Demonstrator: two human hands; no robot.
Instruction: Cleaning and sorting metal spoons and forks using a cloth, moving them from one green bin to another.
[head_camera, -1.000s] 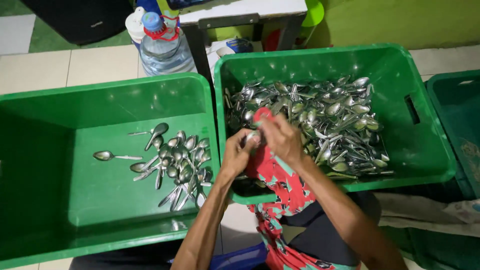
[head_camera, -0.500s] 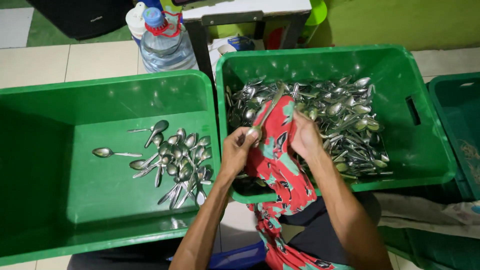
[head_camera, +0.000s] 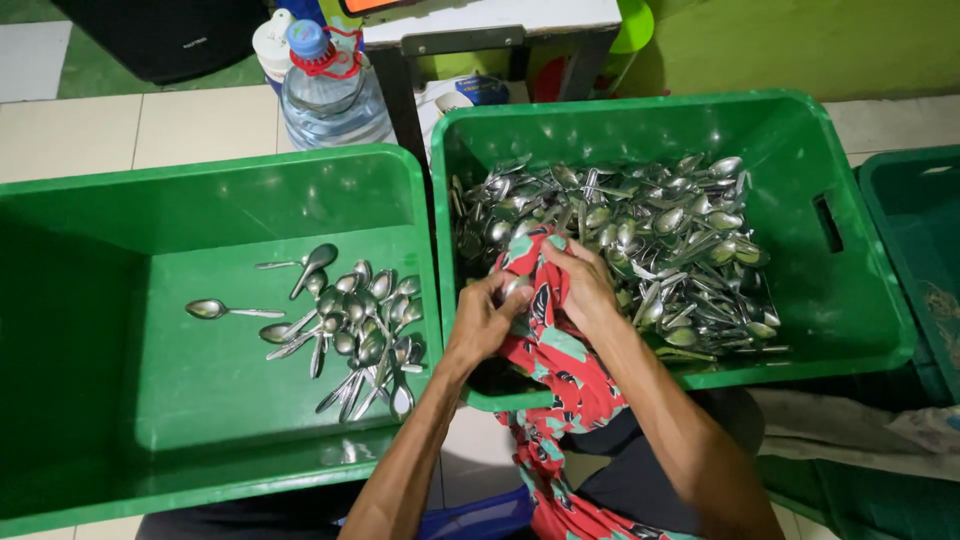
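Left hand pinches a spoon; right hand wraps patterned cloth around it, above right crate.

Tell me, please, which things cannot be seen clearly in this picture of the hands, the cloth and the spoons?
- Head view: the spoon in the left hand shows only its bowl; fingers and the red patterned cloth hide the handle.
- Right hand: its palm is buried in the cloth.
- Right crate: its floor is hidden under the spoon pile.
- Water bottle: its base is behind the left crate.
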